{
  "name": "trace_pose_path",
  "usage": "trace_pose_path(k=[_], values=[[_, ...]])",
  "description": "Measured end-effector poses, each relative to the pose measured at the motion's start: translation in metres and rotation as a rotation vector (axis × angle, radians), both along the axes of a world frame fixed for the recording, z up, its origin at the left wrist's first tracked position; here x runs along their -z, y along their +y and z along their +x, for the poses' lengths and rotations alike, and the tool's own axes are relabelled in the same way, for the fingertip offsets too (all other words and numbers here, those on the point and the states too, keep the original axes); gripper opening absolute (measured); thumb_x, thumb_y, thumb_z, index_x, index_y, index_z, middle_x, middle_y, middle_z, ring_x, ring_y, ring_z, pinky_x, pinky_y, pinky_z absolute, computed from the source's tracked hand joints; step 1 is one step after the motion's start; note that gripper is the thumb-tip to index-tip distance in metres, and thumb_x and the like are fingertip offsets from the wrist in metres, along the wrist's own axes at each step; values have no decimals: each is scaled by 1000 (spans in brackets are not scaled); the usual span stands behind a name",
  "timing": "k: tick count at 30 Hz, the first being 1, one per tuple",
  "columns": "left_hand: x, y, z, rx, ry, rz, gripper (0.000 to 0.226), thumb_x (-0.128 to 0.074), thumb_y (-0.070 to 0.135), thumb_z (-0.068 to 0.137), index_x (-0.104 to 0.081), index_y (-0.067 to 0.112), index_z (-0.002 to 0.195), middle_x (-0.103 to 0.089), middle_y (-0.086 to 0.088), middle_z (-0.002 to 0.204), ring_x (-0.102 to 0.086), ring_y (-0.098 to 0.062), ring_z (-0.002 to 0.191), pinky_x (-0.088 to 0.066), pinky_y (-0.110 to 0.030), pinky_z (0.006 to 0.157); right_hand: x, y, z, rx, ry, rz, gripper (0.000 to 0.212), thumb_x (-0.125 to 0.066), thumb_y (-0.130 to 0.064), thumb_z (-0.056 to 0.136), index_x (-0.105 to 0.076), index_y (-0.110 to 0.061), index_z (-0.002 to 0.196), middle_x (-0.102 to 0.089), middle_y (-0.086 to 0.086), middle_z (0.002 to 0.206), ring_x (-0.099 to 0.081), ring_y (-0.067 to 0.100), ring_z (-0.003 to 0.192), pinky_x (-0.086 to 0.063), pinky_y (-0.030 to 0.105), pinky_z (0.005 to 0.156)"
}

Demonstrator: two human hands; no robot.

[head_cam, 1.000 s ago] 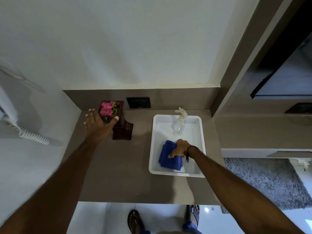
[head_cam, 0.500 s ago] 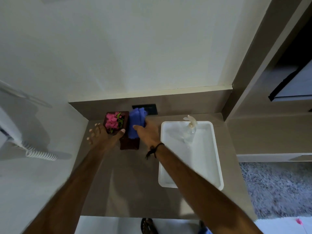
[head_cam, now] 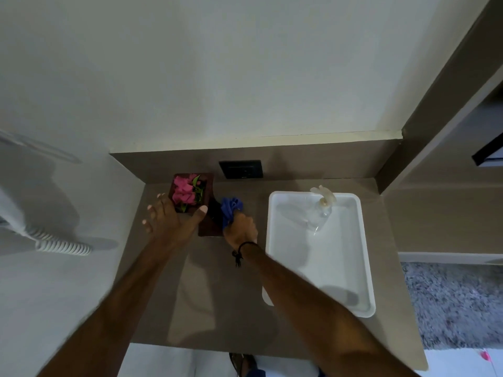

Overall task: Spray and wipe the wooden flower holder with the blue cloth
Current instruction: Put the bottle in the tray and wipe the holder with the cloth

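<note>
The dark wooden flower holder (head_cam: 209,224) stands at the back left of the brown counter, with pink flowers (head_cam: 185,192) and green leaves in its top. My left hand (head_cam: 172,216) rests on the holder's near left rim, thumb across the front edge, fingers spread. My right hand (head_cam: 240,227) grips the bunched blue cloth (head_cam: 230,210) and presses it against the holder's right side. A clear spray bottle (head_cam: 321,210) with a pale trigger lies in the white tray (head_cam: 364,257) to the right.
A black wall socket (head_cam: 241,168) sits on the backsplash behind the holder. A white corded phone with a coiled cable (head_cam: 62,246) hangs on the left wall. Grey carpet (head_cam: 451,303) lies right of the counter. My sandalled feet (head_cam: 243,363) show below the front edge.
My right hand lifted the blue cloth out of the tray, carried it left to the holder, and now has drawn it down the holder's right side. My left hand stayed on the holder.
</note>
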State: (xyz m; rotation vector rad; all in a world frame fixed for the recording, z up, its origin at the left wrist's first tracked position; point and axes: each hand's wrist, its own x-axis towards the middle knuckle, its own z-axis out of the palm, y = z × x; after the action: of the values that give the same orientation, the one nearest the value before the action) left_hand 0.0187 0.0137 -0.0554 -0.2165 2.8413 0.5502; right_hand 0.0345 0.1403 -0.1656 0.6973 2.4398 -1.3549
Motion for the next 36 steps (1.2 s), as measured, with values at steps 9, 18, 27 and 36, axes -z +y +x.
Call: trace_pose_path(k=[9, 18, 27, 36], values=[[25, -10, -12, -36, -4, 44, 124, -50, 79, 70, -1, 8, 159, -5, -16, 169, 4, -34, 156, 5, -55, 123, -46, 15, -14, 304, 155, -650, 10, -69, -11, 85, -69, -20, 88, -74, 14, 103, -71, 32, 96, -60, 46, 86], [33, -15, -13, -22, -63, 43, 129, -43, 85, 65, 6, 13, 159, 4, -10, 170, 13, -31, 156, 10, -52, 122, 9, 1, 3, -1, 14, -64, 27, -50, -10, 94, -64, 0, 115, -70, 21, 109, -67, 38, 100, -58, 43, 86], [38, -17, -14, -5, -31, 31, 126, -37, 89, 66, 10, 18, 158, 11, -7, 170, 14, -32, 156, 10, -57, 120, -18, 14, -22, 109, -29, -308, 16, -63, -13, 88, -67, -2, 99, -62, 11, 90, -60, 27, 84, -47, 31, 63], [19, -2, 1, 22, 235, 67, 111, -39, 76, 78, -3, 11, 160, 1, -15, 170, 4, -40, 155, 4, -63, 122, -97, 54, 25, 364, 31, -970, 49, -63, -7, 89, -48, -2, 136, -57, 17, 129, -62, 24, 91, -58, 31, 65]])
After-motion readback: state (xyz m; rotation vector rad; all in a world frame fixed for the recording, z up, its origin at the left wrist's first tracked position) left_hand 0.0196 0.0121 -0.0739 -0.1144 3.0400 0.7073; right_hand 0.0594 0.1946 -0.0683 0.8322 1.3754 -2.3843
